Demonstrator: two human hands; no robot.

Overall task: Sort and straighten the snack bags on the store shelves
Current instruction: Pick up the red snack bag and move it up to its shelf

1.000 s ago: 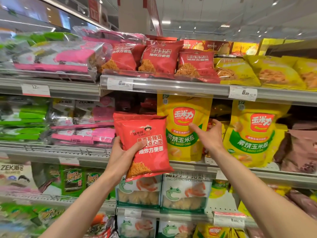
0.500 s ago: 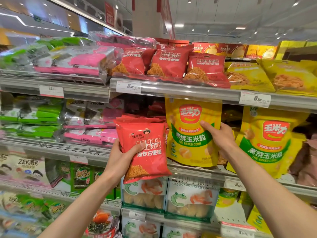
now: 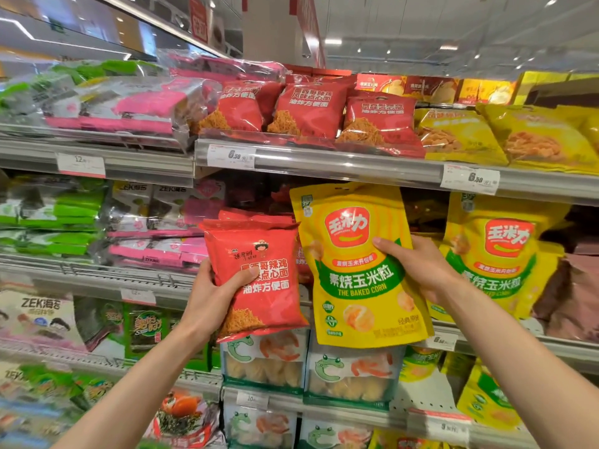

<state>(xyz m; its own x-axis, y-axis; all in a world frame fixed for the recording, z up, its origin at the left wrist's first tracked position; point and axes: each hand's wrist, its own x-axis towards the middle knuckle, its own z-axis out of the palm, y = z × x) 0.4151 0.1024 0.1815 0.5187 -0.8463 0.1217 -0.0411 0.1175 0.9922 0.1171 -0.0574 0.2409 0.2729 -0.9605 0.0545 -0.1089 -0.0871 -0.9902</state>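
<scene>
My left hand [image 3: 212, 299] grips a small stack of red noodle snack bags [image 3: 262, 293] by their left edge, held upright in front of the middle shelf [image 3: 97, 280]. My right hand [image 3: 421, 267] holds a yellow baked corn bag [image 3: 356, 280] by its right edge, thumb across the front; the bag is tilted and its bottom hangs below the shelf edge. A second yellow corn bag [image 3: 499, 257] stands to the right on the same shelf. Matching red noodle bags [image 3: 311, 108] lie on the upper shelf [image 3: 350, 165].
Pink and green seaweed packs [image 3: 129, 108] fill the left shelves. Yellow snack bags [image 3: 531, 137] lie on the upper right. Prawn cracker bags [image 3: 350, 374] stand on the lower shelf below my hands. Brown bags [image 3: 573, 293] sit far right. Price tags line the shelf rails.
My right hand has closed on the yellow corn bag and pulled it forward and down off the shelf. The left hand keeps holding the red bags, roughly in place.
</scene>
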